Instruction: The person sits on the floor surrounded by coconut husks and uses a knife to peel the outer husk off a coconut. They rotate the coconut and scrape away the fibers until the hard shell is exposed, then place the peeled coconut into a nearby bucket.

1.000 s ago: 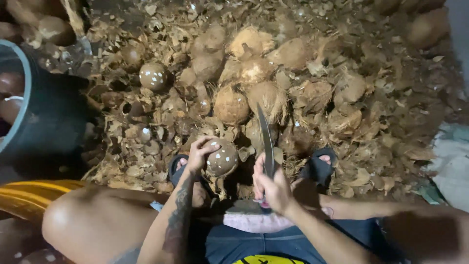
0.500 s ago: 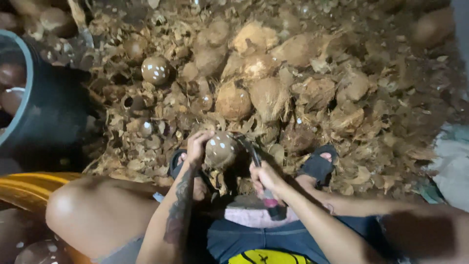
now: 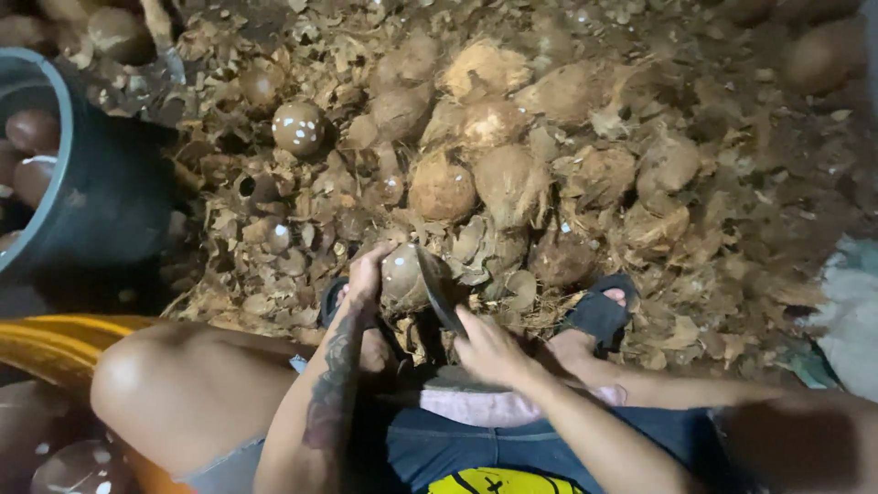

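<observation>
Husk-littered ground (image 3: 732, 274) lay underfoot while the left hand (image 3: 366, 274) gripped a coconut (image 3: 402, 276) and the right hand (image 3: 485, 346) clasped a knife (image 3: 437, 288) against it.

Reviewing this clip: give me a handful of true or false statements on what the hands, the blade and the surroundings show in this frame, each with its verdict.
1. The left hand holds a coconut between the person's feet. True.
2. The right hand is empty. False: its grip is closed on a dark-bladed knife, the blade set against the coconut.
3. A dark tub with round brown coconuts inside stands at the left. True.
4. The ground ahead is bare concrete. False: it is covered with husk scraps and unpeeled coconuts.
5. The person wears dark sandals. True.
</observation>
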